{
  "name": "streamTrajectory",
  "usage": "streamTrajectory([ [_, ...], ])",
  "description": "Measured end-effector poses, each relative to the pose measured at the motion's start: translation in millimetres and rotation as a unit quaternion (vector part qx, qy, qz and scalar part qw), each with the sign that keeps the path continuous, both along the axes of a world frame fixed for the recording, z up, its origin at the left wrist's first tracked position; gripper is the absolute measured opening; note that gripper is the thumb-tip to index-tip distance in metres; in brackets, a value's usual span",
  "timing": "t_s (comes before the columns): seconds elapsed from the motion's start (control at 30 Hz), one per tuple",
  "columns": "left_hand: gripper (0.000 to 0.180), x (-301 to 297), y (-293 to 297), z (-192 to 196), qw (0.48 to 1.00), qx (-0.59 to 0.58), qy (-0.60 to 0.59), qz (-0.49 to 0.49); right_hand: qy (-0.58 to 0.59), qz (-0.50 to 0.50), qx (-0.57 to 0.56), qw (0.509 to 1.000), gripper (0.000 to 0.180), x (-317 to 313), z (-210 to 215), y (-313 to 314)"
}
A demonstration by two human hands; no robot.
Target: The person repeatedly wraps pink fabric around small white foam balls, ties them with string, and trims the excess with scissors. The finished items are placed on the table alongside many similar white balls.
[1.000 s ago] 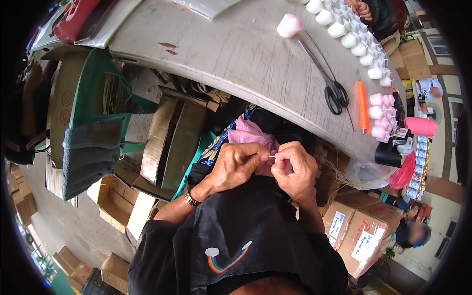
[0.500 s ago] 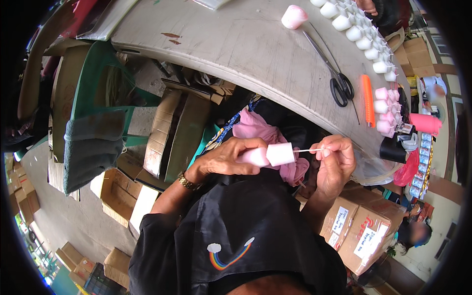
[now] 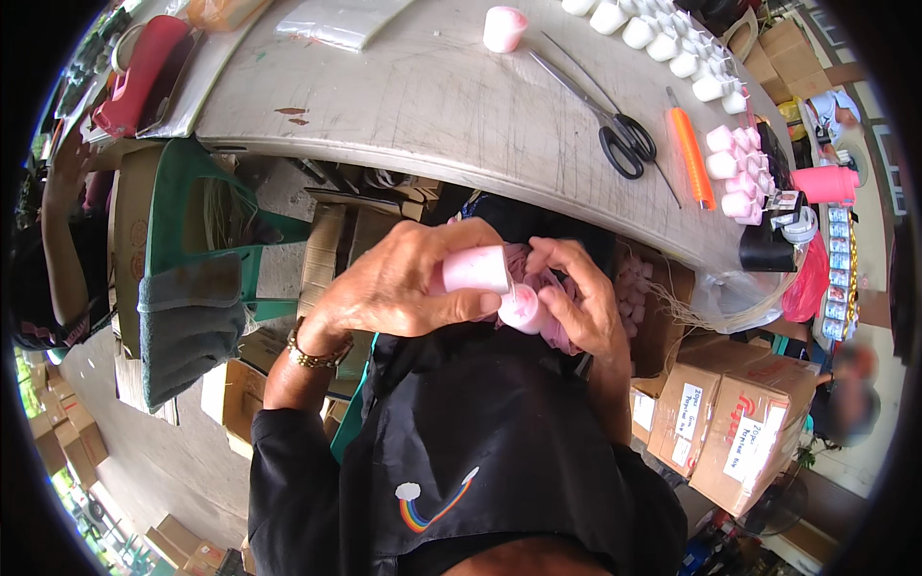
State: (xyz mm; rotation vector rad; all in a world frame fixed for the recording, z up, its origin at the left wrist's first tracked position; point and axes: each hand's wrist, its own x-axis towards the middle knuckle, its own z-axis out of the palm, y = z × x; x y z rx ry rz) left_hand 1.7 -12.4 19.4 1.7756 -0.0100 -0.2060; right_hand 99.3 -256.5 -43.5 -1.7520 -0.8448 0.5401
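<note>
My left hand grips a small pink-and-white cylinder-shaped cup held over my lap. My right hand pinches a second round pink piece right against the first one, with its fingers curled over a bunch of pink material below. Both hands are close together under the near edge of the grey worktable. A bracelet sits on my left wrist.
On the table lie black scissors, an orange marker-like tool, one pink cup, a row of white cups and a cluster of pink ones. A green chair stands at left, cardboard boxes at right.
A second ago both hands pinched a thin thread over my lap. Half a second ago my left hand held the pink-and-white cup. Now my right hand has closed in with a second pink piece.
</note>
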Motion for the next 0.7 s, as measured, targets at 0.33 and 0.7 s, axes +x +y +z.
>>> streamTrajectory([
  [0.33,0.053,16,21,38,0.983,0.149,-0.106,0.020,-0.293,-0.144,-0.178,0.928,0.019,-15,-20,-22],
  [0.7,0.045,9,17,28,0.981,0.063,-0.153,0.098,0.073,-0.201,0.273,0.938,0.016,-6,55,-42],
])
